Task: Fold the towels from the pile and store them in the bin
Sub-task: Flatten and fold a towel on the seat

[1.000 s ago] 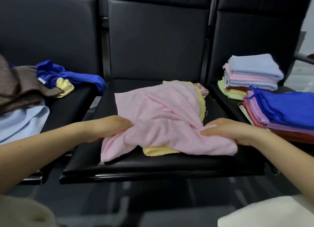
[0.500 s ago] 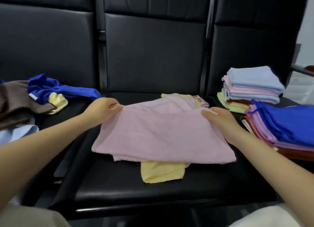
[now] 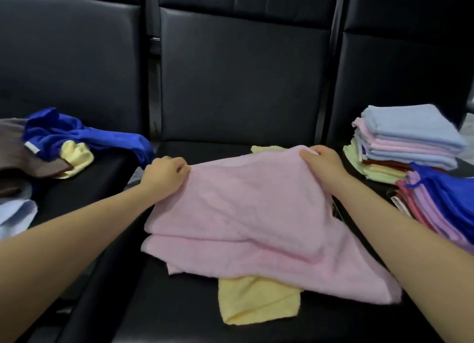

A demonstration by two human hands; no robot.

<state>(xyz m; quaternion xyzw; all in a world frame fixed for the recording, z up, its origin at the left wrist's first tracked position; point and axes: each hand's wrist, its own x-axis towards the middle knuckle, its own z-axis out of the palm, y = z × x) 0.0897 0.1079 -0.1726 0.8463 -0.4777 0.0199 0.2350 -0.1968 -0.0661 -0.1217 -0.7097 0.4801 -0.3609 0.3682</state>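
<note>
Pink cloth fills the middle of my view: the pink towel (image 3: pixel 246 214) is doubled over on the black middle seat (image 3: pixel 179 304), its far edge lifted by both my hands while the near part lies on the cushion. My left hand (image 3: pixel 164 177) has its fingers curled round the far left corner, pinching the edge. My right hand (image 3: pixel 322 160) grips the far right corner, thumb on top and fingers tucked under the cloth. The upper layer slopes down toward me and ends in a fold line across the lower layer, which spreads wider to the right.

Under the pink towel lies a yellow towel (image 3: pixel 256 301); its near end sticks out toward me on the seat, and a bit of it peeks out past the far edge between my hands.

On the seat to my left sits the unfolded pile: a blue towel (image 3: pixel 77 134) crumpled on top, a small yellow cloth (image 3: pixel 77 155) just beside it, a brown towel (image 3: pixel 18 152) at the left edge and a pale blue towel (image 3: pixel 15 214) nearer to me.

On the seat to my right stands a folded stack (image 3: pixel 405 142) in pale blue, pink, dark red and yellow layers. Nearer to me is a second stack (image 3: pixel 436 214) of pink and lilac towels with a blue one on top.
</note>
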